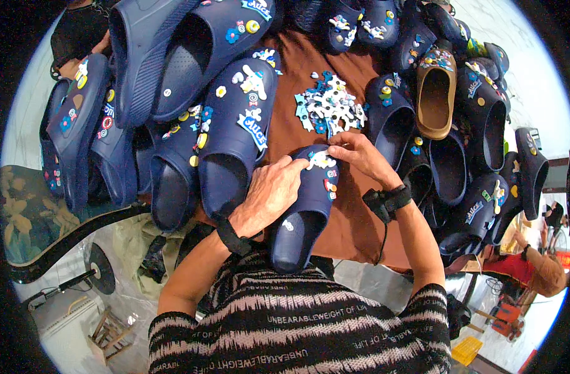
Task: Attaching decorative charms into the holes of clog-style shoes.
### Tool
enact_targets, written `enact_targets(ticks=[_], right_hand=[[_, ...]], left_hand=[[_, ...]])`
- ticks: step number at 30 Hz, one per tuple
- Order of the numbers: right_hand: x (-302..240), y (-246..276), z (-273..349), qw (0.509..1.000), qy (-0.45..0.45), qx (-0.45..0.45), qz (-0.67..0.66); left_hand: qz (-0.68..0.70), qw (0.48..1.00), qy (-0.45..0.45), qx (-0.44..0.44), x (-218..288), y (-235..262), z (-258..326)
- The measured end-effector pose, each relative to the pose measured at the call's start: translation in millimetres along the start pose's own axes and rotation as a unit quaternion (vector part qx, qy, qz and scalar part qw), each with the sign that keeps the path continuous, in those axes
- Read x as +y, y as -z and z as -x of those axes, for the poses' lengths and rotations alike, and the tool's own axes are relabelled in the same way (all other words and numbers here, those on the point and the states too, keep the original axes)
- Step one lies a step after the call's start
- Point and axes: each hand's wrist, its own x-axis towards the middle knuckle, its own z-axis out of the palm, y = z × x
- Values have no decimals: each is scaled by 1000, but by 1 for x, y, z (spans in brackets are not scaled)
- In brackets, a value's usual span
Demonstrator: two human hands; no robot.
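Yellow basket lower right, probably a wooden stool lower left.

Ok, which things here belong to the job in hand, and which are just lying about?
Apparently in the job:
navy clog between left hand and right hand
white charm on its toe
loose charm pile

Apparently just lying about:
yellow basket
wooden stool

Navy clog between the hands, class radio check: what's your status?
Left hand at white charm; right hand at front of navy clog. Charm pile just beyond it. Other clogs crowd both sides.
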Motion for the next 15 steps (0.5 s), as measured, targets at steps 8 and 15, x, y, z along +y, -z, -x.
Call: enact_targets(ticks=[8, 15], right_hand=[[3, -2, -7, 999, -22, -23, -7], [10, -8, -7, 1000, -5, 9, 9]], left_hand=[[-72, 994, -86, 4, -1, -7, 0], [-121, 984, -122, -43, -1, -9, -2]])
